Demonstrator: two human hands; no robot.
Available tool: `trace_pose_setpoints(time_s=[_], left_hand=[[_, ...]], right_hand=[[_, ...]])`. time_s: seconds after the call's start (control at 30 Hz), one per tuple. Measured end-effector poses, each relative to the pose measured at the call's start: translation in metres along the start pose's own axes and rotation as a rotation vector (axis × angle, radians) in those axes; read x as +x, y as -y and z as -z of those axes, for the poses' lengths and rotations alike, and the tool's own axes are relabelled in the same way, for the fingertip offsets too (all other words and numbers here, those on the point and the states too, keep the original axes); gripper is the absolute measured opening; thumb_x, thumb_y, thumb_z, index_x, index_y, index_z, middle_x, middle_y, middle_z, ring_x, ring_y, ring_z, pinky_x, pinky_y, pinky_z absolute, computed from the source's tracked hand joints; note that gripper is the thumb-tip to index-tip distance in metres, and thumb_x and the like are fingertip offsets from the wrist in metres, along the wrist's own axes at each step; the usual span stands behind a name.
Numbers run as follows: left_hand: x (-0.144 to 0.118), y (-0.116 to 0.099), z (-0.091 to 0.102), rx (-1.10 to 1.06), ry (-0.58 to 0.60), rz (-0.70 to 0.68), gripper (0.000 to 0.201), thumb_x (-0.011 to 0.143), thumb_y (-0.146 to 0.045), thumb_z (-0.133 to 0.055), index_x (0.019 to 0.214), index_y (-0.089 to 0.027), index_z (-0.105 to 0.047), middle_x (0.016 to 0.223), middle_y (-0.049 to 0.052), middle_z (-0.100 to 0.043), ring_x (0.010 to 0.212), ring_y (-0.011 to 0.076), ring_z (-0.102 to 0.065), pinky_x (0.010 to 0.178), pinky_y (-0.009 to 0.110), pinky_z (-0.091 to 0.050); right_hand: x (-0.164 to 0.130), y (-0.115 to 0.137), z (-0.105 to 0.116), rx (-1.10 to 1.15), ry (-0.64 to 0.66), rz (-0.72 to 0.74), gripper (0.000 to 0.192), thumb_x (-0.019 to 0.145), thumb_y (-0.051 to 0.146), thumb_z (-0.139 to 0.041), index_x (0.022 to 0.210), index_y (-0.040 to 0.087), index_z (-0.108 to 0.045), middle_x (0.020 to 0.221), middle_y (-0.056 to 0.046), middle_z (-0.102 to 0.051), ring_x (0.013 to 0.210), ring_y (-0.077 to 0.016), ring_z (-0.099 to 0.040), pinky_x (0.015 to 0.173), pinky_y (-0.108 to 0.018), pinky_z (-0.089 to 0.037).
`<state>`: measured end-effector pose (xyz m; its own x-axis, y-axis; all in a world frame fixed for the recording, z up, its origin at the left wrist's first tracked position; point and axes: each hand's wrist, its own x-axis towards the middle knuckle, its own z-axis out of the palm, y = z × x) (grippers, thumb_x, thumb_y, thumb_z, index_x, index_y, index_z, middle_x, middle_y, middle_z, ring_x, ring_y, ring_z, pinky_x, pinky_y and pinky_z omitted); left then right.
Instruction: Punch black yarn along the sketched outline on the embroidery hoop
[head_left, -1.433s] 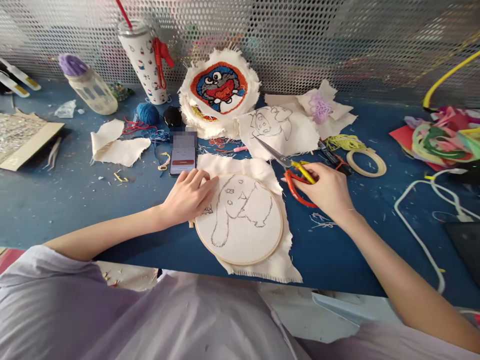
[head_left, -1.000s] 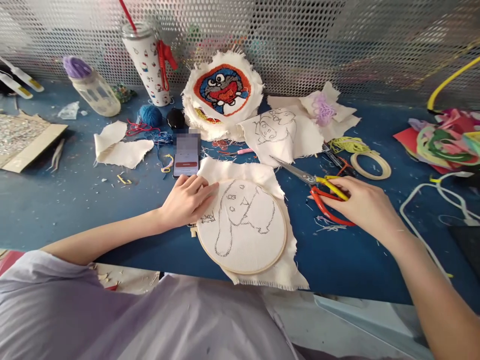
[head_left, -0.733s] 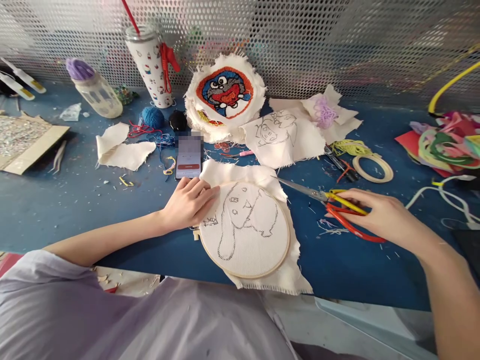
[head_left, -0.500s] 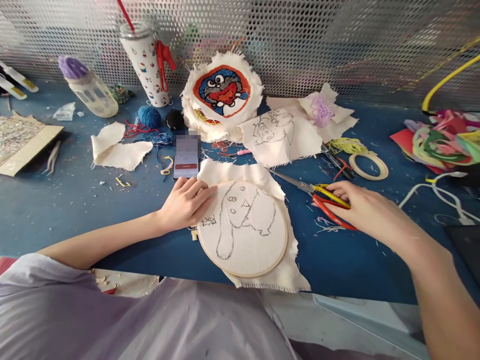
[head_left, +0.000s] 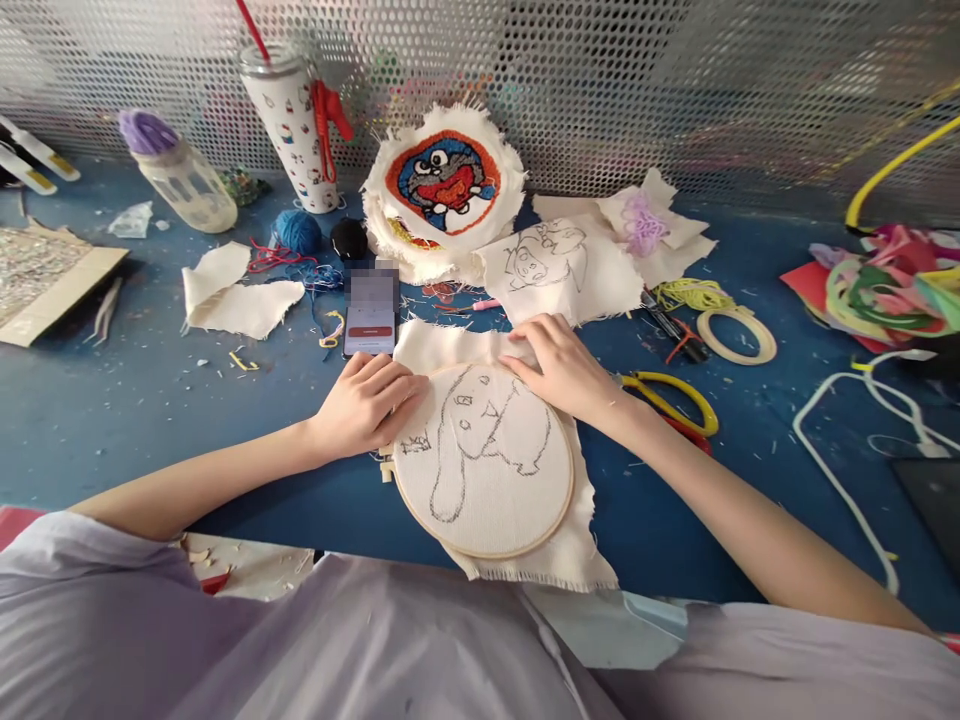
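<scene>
A round embroidery hoop (head_left: 480, 554) lies on the blue table in front of me. Stretched in it is white cloth (head_left: 510, 510) with a long-eared animal drawn in dark line; the loose cloth spreads beyond the rim. Over the hoop's upper left rim curl the fingers of my left hand (head_left: 367, 405). My right hand (head_left: 559, 365) lies on the upper right of the hoop and cloth, thumb and forefinger apart, its other fingers partly hidden. Scissors with yellow and red handles (head_left: 679, 390) rest on the table beside my right forearm, their blades hidden behind it.
Past the hoop are a phone (head_left: 370, 320), a blue yarn ball (head_left: 297, 233), a stitched cartoon piece (head_left: 450, 185) and another drawn cloth (head_left: 559, 275). A patterned tumbler (head_left: 289, 130) stands by the mesh wall. To the right lie a small wooden ring (head_left: 739, 350) and a white cable (head_left: 817, 400).
My right hand has let go of the scissors, leaving them on the table, and has moved left onto the hoop's upper right. My left hand has hardly moved.
</scene>
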<state>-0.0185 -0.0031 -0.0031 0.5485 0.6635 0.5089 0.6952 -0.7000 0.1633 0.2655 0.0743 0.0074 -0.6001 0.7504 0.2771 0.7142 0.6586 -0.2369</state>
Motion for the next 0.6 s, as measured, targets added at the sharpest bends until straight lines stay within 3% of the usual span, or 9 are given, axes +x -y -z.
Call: trace_pose_setpoints(time_s=[0.1, 0.17, 0.27, 0.33, 0.43, 0.6], left_hand=[[0.015, 0.023, 0.005, 0.017, -0.09, 0.187, 0.016, 0.092, -0.025, -0.05, 0.107, -0.02, -0.054, 0.099, 0.008, -0.066, 0.092, 0.0235, -0.059, 0.08, 0.039, -0.046], [0.032, 0.047, 0.005, 0.064, -0.122, 0.37, 0.033, 0.088, -0.031, -0.053, 0.118, -0.018, -0.049, 0.117, 0.014, -0.059, 0.111, 0.0291, -0.054, 0.094, 0.045, -0.044], [0.063, 0.081, -0.002, 0.067, 0.008, 0.571, 0.063, 0.081, -0.033, -0.057, 0.133, -0.004, -0.037, 0.134, 0.025, -0.046, 0.13, 0.0366, -0.042, 0.108, 0.05, -0.036], [0.08, 0.094, -0.009, 0.077, 0.115, 0.654, 0.066, 0.08, -0.032, -0.056, 0.136, -0.004, -0.035, 0.139, 0.026, -0.042, 0.132, 0.0388, -0.04, 0.108, 0.052, -0.037], [0.093, 0.096, -0.018, 0.121, 0.248, 0.753, 0.054, 0.079, -0.033, -0.054, 0.127, -0.007, -0.046, 0.13, 0.024, -0.05, 0.127, 0.041, -0.045, 0.102, 0.055, -0.042], [0.094, 0.089, -0.022, 0.157, 0.221, 0.781, 0.044, 0.08, -0.032, -0.05, 0.117, -0.009, -0.054, 0.123, 0.022, -0.057, 0.118, 0.038, -0.055, 0.094, 0.049, -0.049]], right_hand=[[0.003, -0.002, -0.009, 0.04, -0.026, 0.02, 0.01, 0.092, 0.03, -0.051, 0.094, 0.02, -0.052, 0.098, -0.012, -0.059, 0.099, -0.0276, -0.056, 0.089, -0.044, -0.05], [0.003, -0.002, -0.01, 0.061, -0.063, 0.005, 0.008, 0.092, 0.029, -0.052, 0.092, 0.021, -0.051, 0.097, -0.011, -0.06, 0.098, -0.0272, -0.056, 0.088, -0.044, -0.05], [0.001, -0.003, -0.012, 0.071, -0.094, 0.005, 0.007, 0.091, 0.028, -0.052, 0.092, 0.021, -0.051, 0.097, -0.011, -0.06, 0.098, -0.0269, -0.056, 0.087, -0.043, -0.049], [0.0, -0.003, -0.013, 0.058, -0.103, 0.008, 0.007, 0.091, 0.028, -0.052, 0.092, 0.021, -0.052, 0.096, -0.011, -0.061, 0.096, -0.027, -0.056, 0.086, -0.043, -0.049], [-0.001, -0.004, -0.014, 0.036, -0.107, 0.013, 0.007, 0.091, 0.027, -0.052, 0.092, 0.02, -0.052, 0.096, -0.012, -0.062, 0.094, -0.0269, -0.057, 0.085, -0.042, -0.05], [-0.001, -0.005, -0.014, 0.036, -0.109, 0.018, 0.007, 0.091, 0.027, -0.053, 0.093, 0.02, -0.051, 0.097, -0.012, -0.062, 0.094, -0.0268, -0.057, 0.084, -0.042, -0.05]])
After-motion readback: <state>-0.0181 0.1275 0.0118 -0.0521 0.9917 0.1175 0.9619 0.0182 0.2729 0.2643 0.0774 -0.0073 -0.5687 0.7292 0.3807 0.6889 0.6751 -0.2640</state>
